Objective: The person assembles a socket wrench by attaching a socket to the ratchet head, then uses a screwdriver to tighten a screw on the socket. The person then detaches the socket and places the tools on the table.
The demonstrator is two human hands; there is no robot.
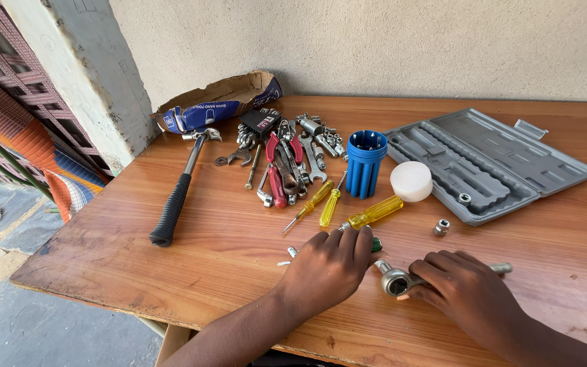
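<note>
Ratchet wrench (402, 279) flat on wooden surface (171, 272), handle gripped by right hand (467, 289). Left hand (331, 265) pressed over small green item, grasp unclear. Steel judged heavy, rigid, slick; handle best held.

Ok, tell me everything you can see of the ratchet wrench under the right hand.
The ratchet wrench is shiny silver metal. It lies flat on the wooden table, its round head toward the left hand and its slim handle tip poking out past the right hand. The right hand covers its middle, fingers curled over the shaft. The left hand rests just beside the head; whether they touch is unclear.
</note>
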